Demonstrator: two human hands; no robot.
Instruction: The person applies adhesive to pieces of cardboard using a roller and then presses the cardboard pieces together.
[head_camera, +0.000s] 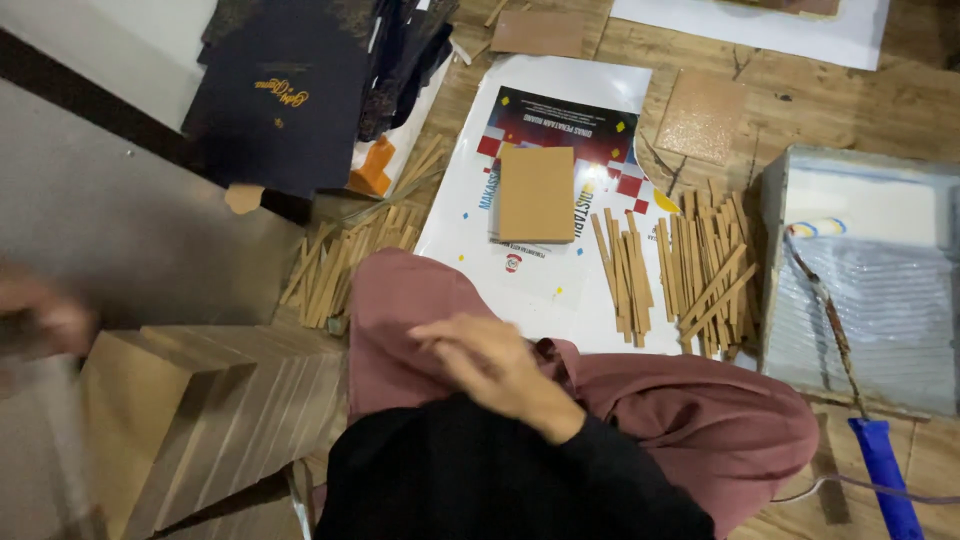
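Resting: your right hand (490, 365) lies loosely spread on your knee, empty. Left hand (40, 315), blurred, nears the card stack (190, 400) on the floor; grip unreadable. Next move likely calls for lifting one card cleanly.

Fanned row of tan cardboard panels (200, 400) (leaning, overlapped) at lower left

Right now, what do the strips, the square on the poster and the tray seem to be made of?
Strips: probably cardboard or thin wood; tan, matte, straight-cut.
Square: likely matte brown cardboard, a flat stack with layered edges.
Tray: looks like plastic, pale grey with a ribbed, slightly glossy slope.
The right hand rests on the knee; the left hand is blurred.
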